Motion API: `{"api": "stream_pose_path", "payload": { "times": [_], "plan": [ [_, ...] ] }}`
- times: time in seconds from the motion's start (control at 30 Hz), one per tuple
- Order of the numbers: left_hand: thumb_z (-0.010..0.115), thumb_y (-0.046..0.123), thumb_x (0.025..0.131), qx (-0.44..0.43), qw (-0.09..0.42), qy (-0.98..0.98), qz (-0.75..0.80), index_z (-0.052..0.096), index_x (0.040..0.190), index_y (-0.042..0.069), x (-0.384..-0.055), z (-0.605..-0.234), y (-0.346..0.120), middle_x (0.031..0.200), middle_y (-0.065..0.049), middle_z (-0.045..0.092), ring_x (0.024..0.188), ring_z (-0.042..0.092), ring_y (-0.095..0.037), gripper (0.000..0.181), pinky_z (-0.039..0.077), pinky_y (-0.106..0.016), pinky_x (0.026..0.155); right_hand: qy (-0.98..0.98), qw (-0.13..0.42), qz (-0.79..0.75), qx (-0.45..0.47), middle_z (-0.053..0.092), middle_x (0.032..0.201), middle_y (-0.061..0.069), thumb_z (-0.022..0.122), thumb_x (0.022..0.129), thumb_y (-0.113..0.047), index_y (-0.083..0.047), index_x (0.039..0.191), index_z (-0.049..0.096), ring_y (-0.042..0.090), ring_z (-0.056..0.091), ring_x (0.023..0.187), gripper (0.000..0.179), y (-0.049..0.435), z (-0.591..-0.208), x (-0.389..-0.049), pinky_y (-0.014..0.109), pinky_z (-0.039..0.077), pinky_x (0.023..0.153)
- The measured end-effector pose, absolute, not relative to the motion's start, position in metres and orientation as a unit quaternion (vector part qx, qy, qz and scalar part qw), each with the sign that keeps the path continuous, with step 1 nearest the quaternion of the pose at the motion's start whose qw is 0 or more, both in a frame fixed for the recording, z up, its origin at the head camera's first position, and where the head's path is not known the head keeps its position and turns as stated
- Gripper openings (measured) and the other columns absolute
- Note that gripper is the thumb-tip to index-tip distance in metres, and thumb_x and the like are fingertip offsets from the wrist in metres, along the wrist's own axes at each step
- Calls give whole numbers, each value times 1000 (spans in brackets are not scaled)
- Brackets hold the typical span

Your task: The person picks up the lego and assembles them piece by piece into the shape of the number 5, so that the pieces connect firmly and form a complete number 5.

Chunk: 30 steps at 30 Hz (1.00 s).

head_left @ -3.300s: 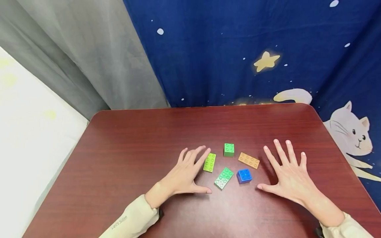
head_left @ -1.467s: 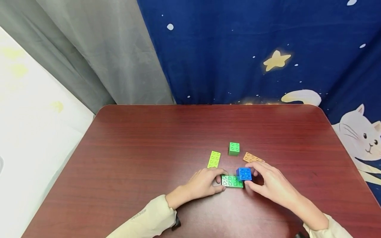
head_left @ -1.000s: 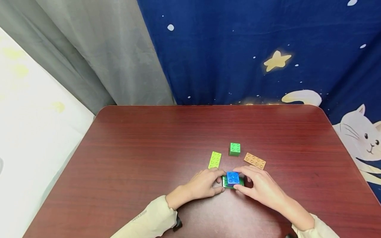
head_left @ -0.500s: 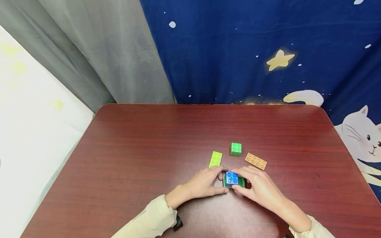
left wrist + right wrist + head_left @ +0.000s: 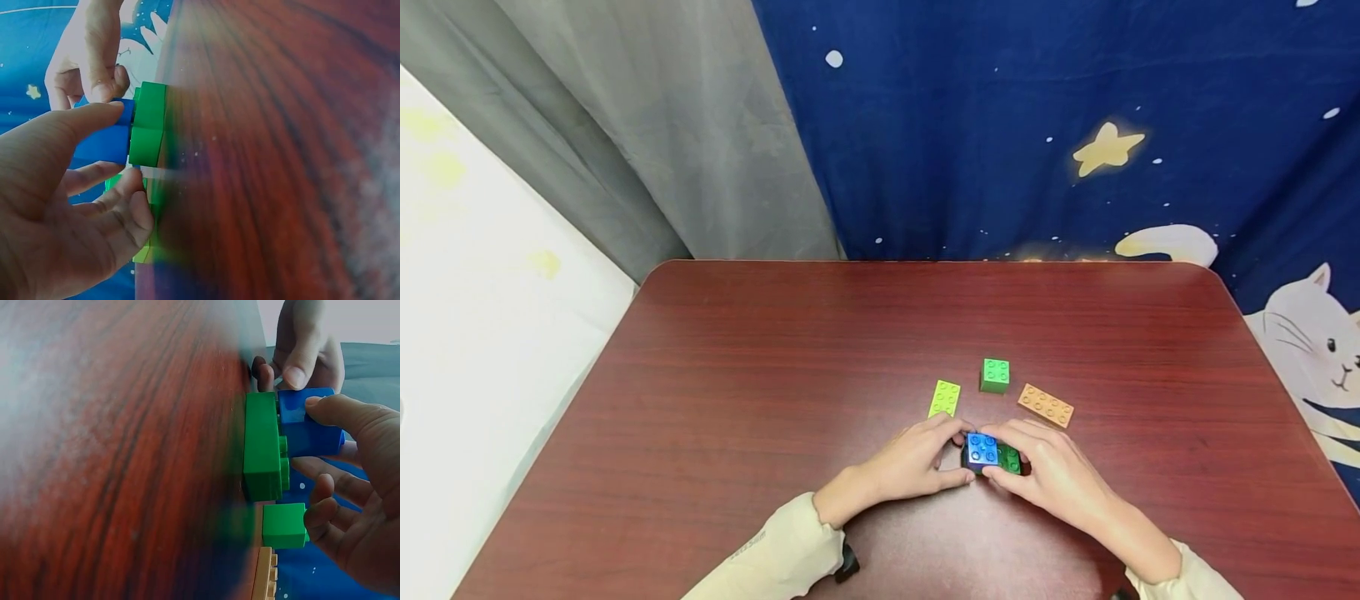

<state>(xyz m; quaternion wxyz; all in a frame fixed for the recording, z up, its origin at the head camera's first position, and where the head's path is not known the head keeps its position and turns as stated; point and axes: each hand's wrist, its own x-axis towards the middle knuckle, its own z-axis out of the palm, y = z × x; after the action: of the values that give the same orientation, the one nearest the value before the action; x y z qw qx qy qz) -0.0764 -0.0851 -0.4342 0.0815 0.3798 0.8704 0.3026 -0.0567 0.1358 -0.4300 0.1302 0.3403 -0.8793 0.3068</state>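
A square blue toy building brick (image 5: 982, 450) sits atop a long green building brick (image 5: 1011, 460), over its left end. In the right wrist view, studs show on the uncovered part of the long green brick (image 5: 262, 447), and a thin gap runs beneath the blue brick (image 5: 309, 422). My right hand (image 5: 1060, 475) pinches the blue brick between thumb and fingers. From the left, my left hand (image 5: 910, 462) has its thumb on the blue brick (image 5: 103, 144) in the left wrist view, with curled fingers at the far side. Some fingertips are hidden.
Beyond the hands lie a lime brick (image 5: 945, 398), partly behind the left hand, a square green brick (image 5: 996, 376) and a tan brick (image 5: 1046, 406). They rest on a reddish-brown table (image 5: 760, 358). Curtains (image 5: 940, 125) hang behind its far edge.
Both hands came inward from spread apart. The long green brick was turned sideways, and the blue brick was lifted onto it, then shifted left along it. Lately the hands have barely moved.
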Motion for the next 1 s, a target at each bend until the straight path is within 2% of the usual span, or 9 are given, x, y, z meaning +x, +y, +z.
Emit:
{"api": "stream_pose_path", "payload": {
  "times": [0.23,0.4,0.5,1.0],
  "plan": [
    [68,33,85,387,62,862,322,53,119,16,-76,-432,-85,97,5,54,63,46,1,41,36,-11,59,-882,117,315,330,64,96,-8,81,68,-23,-13,107,67,5,58,80,43,138,-433,-56,26,48,67],
    [69,30,85,393,62,858,326,54,114,15,-76,-432,-85,94,4,55,64,47,-1,36,36,-11,59,-882,102,336,315,53,70,-12,81,69,-22,-16,105,61,-2,44,59,42,137,-432,-55,13,36,52],
    [68,31,85,398,60,856,325,53,111,15,-77,-432,-85,95,4,56,65,47,-1,33,36,-11,58,-880,105,344,310,43,61,-12,82,68,-21,-18,101,57,-5,37,54,42,138,-432,-54,10,29,48],
    [70,28,84,395,61,855,330,53,106,14,-76,-431,-85,94,3,57,66,51,-6,31,35,-11,57,-877,122,343,313,41,59,-13,82,68,-23,-19,101,58,-6,34,53,41,137,-432,-53,8,27,48]
  ]
}}
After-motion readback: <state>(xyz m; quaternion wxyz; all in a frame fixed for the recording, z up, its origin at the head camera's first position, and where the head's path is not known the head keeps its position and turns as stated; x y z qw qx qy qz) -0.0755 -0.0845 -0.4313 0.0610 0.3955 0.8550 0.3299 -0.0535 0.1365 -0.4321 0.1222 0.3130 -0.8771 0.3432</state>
